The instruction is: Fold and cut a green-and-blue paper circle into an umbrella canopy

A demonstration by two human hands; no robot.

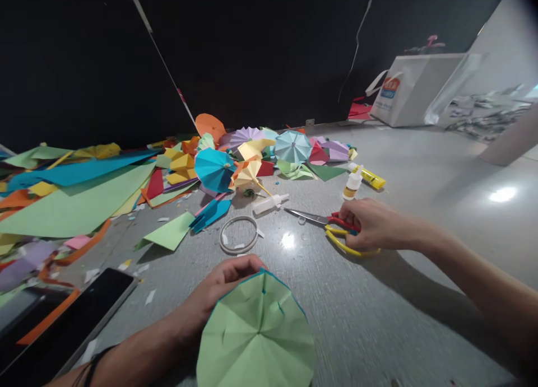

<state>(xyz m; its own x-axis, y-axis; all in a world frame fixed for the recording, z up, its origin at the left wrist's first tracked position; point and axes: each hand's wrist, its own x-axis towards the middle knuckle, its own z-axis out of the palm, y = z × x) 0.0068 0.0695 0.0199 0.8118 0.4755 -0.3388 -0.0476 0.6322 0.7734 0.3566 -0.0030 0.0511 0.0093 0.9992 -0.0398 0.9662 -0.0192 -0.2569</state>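
Green paper disc (256, 334), creased along radial folds and edged in blue, is held at the bottom centre of the frame, its upper rim gripped by the left hand (227, 280) with the fingers curled narrowly around it. At centre right, the right hand (378, 224) is placed on a pair of scissors (306, 214), its fingers (351, 209) bent over the red and yellow handles, with the blades pointed left. The scissors are laid on a grey table (378, 331), and a white glue tube (269, 204) is seen just beyond them. A glue bottle (353, 184) and a yellow glue stick (373, 178) are placed nearby, while a thin pale ring (238, 236) lies left of centre. Paper parasols (214, 169) are heaped at upper centre, and coloured paper sheets (71, 202) are spread at left.
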